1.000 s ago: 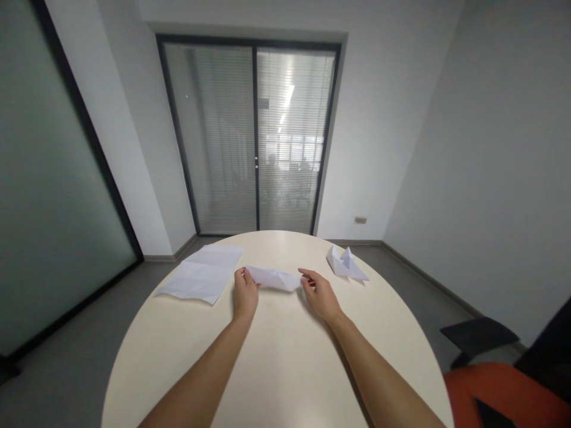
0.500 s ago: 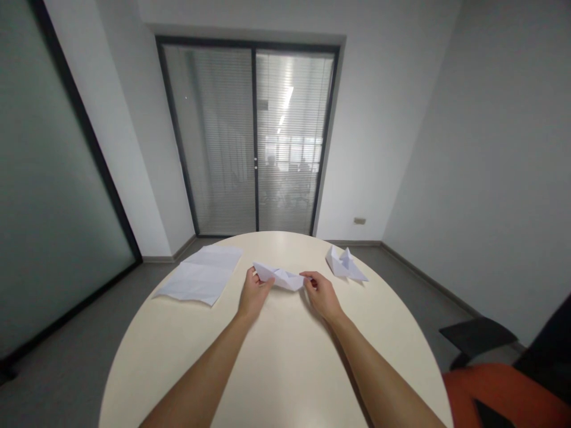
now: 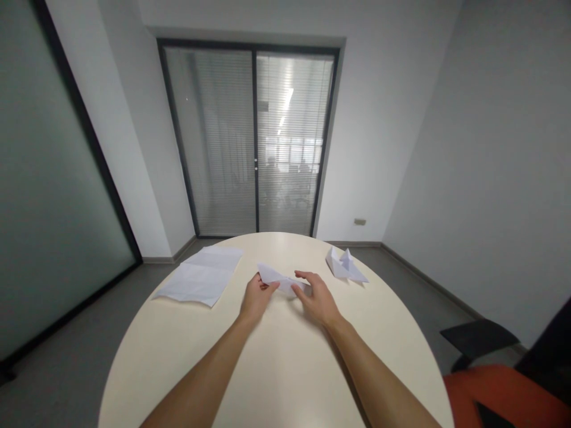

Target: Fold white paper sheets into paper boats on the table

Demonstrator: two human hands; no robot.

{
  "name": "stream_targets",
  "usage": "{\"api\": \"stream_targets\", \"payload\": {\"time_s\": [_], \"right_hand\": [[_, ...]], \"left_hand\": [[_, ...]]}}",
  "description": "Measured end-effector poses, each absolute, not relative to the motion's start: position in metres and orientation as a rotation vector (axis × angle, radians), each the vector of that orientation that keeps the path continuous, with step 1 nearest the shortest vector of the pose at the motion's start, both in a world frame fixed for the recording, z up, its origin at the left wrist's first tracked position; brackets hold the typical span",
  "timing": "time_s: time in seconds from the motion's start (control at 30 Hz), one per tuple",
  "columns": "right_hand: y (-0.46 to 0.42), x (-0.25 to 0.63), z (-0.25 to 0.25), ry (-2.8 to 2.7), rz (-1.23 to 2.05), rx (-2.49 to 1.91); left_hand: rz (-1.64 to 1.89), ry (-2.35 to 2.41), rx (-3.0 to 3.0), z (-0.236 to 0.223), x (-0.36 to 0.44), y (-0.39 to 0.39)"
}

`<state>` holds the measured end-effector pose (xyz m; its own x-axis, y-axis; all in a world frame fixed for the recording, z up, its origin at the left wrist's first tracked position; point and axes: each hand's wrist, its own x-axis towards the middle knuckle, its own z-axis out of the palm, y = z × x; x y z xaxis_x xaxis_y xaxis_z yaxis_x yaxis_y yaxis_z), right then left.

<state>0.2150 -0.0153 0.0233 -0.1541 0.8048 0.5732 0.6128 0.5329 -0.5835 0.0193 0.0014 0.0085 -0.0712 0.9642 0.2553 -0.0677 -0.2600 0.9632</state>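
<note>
A small folded white paper boat (image 3: 273,274) is held between my two hands above the middle of the round table. My left hand (image 3: 259,297) is closed on its left end, with the thumb on the near side and the fingers behind. My right hand (image 3: 317,296) is at the boat's right half, thumb against the near face and index finger over the top edge. That hand partly hides the boat's right end. A second folded paper boat (image 3: 345,266) stands on the table to the right, apart from my right hand.
A creased white sheet of paper (image 3: 203,276) lies on the left of the pale round table (image 3: 276,368). An orange chair (image 3: 499,392) with a black armrest (image 3: 479,334) is close to the table's right edge. A glass door with blinds (image 3: 223,142) is beyond.
My right hand has shifted from the boat's right tip inward, its thumb now on the near face. The boat has turned slightly, and my left hand has moved a little right with it.
</note>
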Motion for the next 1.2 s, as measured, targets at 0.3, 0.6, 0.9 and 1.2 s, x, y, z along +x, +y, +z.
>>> {"api": "stream_targets", "payload": {"time_s": [0.3,0.6,0.9,1.2], "right_hand": [[-0.018,0.213,0.026,-1.964,0.505,-1.231],[-0.02,0.209,0.025,-2.249,0.406,-1.249],[-0.017,0.21,0.025,-2.269,0.17,-1.387],[-0.026,0.194,0.021,-2.419,0.227,-0.988]], "left_hand": [[1.634,1.297,1.559,0.006,0.023,-0.004],[1.1,1.508,2.536,0.002,0.021,-0.024],[0.683,1.641,2.472,-0.004,0.019,-0.021],[0.665,1.972,2.357,-0.009,0.012,-0.015]]}}
